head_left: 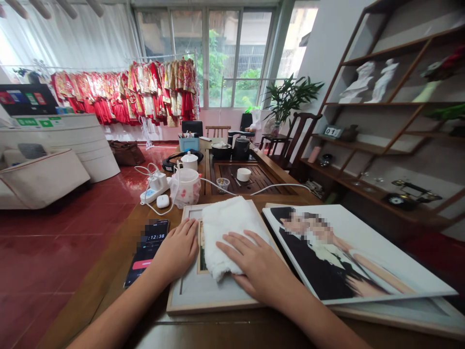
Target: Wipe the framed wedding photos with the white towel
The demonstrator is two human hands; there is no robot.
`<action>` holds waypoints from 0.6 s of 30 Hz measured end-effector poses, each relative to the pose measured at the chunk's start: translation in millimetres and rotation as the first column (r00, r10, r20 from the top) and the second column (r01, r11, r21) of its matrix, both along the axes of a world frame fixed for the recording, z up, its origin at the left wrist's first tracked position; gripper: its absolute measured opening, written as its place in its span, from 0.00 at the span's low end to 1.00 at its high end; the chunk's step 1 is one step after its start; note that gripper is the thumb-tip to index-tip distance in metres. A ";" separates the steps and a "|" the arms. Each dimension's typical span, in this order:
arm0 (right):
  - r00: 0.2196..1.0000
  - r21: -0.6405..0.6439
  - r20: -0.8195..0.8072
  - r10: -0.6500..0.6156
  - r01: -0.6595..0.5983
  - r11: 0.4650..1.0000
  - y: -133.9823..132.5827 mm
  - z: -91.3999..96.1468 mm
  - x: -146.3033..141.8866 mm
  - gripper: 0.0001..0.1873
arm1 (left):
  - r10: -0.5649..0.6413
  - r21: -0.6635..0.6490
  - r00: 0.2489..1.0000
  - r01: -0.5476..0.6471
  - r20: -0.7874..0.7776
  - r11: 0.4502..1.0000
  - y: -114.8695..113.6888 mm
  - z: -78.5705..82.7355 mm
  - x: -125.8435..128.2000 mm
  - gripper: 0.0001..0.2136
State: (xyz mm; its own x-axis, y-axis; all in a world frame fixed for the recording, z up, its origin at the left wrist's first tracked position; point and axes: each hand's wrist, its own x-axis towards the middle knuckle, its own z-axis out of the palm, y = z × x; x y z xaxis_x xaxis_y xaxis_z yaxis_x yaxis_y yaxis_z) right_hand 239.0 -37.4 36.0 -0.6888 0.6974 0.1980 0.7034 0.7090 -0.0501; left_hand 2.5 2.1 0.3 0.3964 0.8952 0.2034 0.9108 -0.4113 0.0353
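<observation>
One frame [214, 306] toward desk's [116, 312] near edge, cloth [232, 218] on top. Left hand [182, 245] rests on frame's left edge, fingers together; right hand [254, 264], fingers spread, covers cloth. Light, even pressure seems best.

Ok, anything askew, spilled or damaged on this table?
One mild oddity: the photo panel, right of the white cloth, lies askew on the frame beneath it, their edges out of line. I see no spill or damage.

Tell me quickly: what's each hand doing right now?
Left hand: open, on the left edge of the frame.
Right hand: open, laid over the white cloth.
</observation>
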 end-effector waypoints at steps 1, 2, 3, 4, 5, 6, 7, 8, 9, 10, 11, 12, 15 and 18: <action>1.000 -0.018 -0.001 0.002 -0.002 1.000 -1.1 3.0 -0.5 0.27 | 0.000 -0.002 1.000 0.000 -0.001 1.000 -0.2 0.4 0.0 0.22; 1.000 -0.039 -0.002 0.008 -0.008 0.999 -2.7 6.9 -1.2 0.24 | 0.002 -0.004 1.000 -0.002 -0.003 1.000 -0.4 0.8 -0.1 0.22; 1.000 -0.060 -0.001 0.019 -0.019 0.998 -4.6 11.1 -2.1 0.22 | 0.002 -0.005 1.000 -0.003 -0.004 1.000 -0.6 1.1 -0.1 0.22; 0.999 -0.079 0.002 0.033 -0.032 0.996 -6.3 14.9 -2.9 0.20 | 0.002 -0.006 1.000 -0.002 -0.005 1.000 -0.7 1.2 -0.1 0.22; 0.999 -0.090 0.004 0.047 -0.047 0.995 -7.5 17.8 -3.5 0.18 | 0.000 -0.004 1.000 0.000 -0.003 1.000 -0.7 1.2 -0.1 0.22; 0.998 -0.094 0.003 0.056 -0.056 0.994 -8.2 19.3 -3.9 0.17 | -0.001 -0.001 1.000 0.001 0.002 1.000 -0.6 1.1 0.0 0.22; 0.998 -0.092 -0.001 0.058 -0.058 0.994 -8.2 19.3 -4.0 0.18 | -0.002 0.002 1.000 0.002 0.008 1.000 -0.4 0.8 0.0 0.22; 0.999 -0.088 -0.007 0.054 -0.054 0.995 -7.5 17.7 -3.7 0.19 | -0.003 0.004 1.000 0.003 0.015 1.000 -0.2 0.6 0.0 0.22; 0.999 -0.081 -0.013 0.046 -0.047 0.996 -6.3 14.9 -3.1 0.21 | -0.003 0.005 1.000 0.003 0.020 1.000 0.0 0.4 0.1 0.22; 0.999 -0.070 -0.019 0.036 -0.037 0.997 -4.7 11.3 -2.4 0.24 | -0.002 0.005 1.000 0.002 0.024 1.000 0.3 0.3 0.2 0.22; 0.999 -0.057 -0.021 0.028 -0.029 0.998 -3.1 7.5 -1.6 0.27 | -0.001 0.005 1.000 0.001 0.026 1.000 0.4 0.4 0.3 0.22; 1.000 -0.045 -0.019 0.023 -0.024 0.999 -1.7 4.2 -0.9 0.29 | -0.002 0.003 1.000 0.002 0.027 1.000 0.6 0.6 0.4 0.22; 1.000 -0.024 -0.002 0.019 -0.019 1.000 -0.5 1.7 -0.4 0.30 | -0.005 -0.002 1.000 0.005 0.024 1.000 0.4 1.9 0.7 0.22; 0.999 -0.049 0.014 0.030 -0.029 0.998 -4.4 10.4 -2.4 0.22 | -0.002 -0.009 1.000 0.002 0.006 1.000 -0.2 2.9 1.0 0.22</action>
